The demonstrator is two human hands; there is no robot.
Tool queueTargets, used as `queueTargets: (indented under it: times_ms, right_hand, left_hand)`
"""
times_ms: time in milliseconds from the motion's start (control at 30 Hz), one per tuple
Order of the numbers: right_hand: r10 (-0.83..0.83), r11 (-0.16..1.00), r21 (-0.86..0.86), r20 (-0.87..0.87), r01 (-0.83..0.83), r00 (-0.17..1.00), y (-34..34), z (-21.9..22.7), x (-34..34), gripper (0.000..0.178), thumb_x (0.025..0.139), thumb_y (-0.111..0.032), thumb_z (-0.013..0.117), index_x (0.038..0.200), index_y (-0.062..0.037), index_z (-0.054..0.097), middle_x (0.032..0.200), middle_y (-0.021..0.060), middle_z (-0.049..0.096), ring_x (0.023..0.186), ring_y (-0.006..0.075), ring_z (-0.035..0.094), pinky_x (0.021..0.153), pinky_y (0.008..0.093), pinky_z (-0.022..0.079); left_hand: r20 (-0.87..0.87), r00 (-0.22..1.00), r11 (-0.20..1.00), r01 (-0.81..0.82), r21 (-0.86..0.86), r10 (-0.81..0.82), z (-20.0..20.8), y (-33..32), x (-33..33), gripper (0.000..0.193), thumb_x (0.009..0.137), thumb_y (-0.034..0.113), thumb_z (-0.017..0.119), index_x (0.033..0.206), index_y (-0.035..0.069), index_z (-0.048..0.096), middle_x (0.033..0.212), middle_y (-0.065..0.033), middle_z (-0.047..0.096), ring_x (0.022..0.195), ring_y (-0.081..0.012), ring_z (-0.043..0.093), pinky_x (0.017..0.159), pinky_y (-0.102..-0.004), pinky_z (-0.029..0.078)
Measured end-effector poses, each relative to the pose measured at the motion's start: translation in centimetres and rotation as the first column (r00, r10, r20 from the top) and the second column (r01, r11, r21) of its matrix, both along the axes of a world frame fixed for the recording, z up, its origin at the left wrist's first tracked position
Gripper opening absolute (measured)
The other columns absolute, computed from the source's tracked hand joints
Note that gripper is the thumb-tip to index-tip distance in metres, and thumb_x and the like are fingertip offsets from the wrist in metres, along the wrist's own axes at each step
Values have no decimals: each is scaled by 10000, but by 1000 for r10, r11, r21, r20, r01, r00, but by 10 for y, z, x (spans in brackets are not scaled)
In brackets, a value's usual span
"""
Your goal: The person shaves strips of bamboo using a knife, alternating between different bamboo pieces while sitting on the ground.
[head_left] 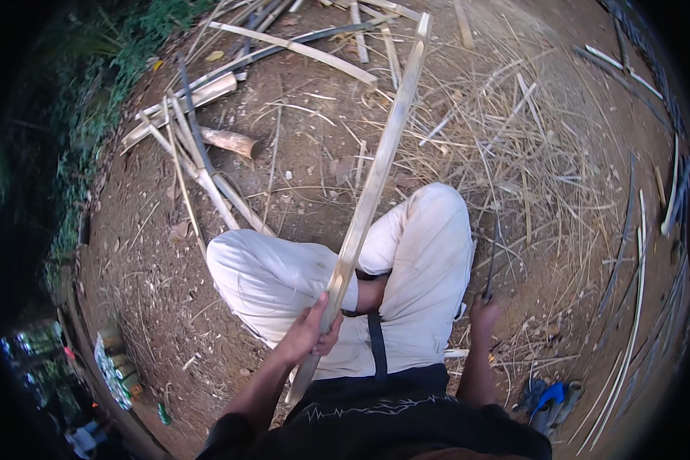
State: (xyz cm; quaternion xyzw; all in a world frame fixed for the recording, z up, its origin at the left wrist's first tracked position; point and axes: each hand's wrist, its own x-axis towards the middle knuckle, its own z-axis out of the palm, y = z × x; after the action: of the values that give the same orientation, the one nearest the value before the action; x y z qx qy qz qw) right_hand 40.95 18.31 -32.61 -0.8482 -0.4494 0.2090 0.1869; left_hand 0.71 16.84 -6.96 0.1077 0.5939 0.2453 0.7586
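A long, pale split-bamboo strip (377,170) slants across my lap, its far end up over the ground and its near end by my waist. My left hand (312,335) is closed round its lower part. Off to the right, beside my right knee, my right hand (484,314) is closed on the handle end of a knife (494,257). Its thin dark blade points away from me and is seen nearly edge-on. Blade and bamboo strip are apart. I sit cross-legged in light trousers (418,230).
Split bamboo pieces (299,52) and a short cut log (230,142) lie ahead and to the left. Thin shavings (544,161) cover the soil ahead right. Long strips (632,307) lie far right. A blue and grey bundle (550,402) is near my right side.
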Motion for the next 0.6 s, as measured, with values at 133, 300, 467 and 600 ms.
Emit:
queueTargets:
  times_ms: [133, 300, 467, 600]
  right_hand:
    - [33, 981, -190, -2, -33, 999, -57, -43, -32, 319, 832, -270, 699, 1016, -15, 645, 867, 236, 677, 810, 435, 662, 664, 513, 498]
    - [-26, 989, -147, -303, -20, 953, -81, -96, -30, 362, 846, -294, 688, 1091, -31, 648, 932, 215, 701, 877, 381, 692, 715, 471, 529]
    - [-59, 995, 11, -754, 103, 654, -65, -97, -19, 369, 845, -305, 690, 1080, -22, 656, 956, 204, 710, 901, 351, 702, 726, 447, 534]
    - [-119, 992, -70, -762, 101, 637, -55, -97, -25, 367, 844, -300, 692, 1077, -19, 656, 954, 203, 710, 898, 348, 702, 729, 444, 534]
  left_hand:
    - [119, 986, 986, -127, 109, 114, -10, 15, -9, 624, 1003, 659, 267, 826, 87, 442, 546, 35, 289, 403, -72, 232, 372, -246, 227]
    - [151, 974, 959, -197, 202, 168, -10, 24, -11, 630, 1001, 668, 220, 803, 103, 417, 529, 50, 252, 386, -66, 217, 359, -234, 216]
    - [207, 958, 934, -248, 257, 197, -2, 28, -18, 621, 1003, 660, 219, 814, 105, 425, 537, 52, 249, 388, -63, 204, 356, -231, 208]
    - [261, 937, 909, -303, 284, 231, 7, 26, -31, 599, 1009, 637, 221, 819, 108, 431, 545, 53, 257, 391, -63, 200, 357, -233, 206]
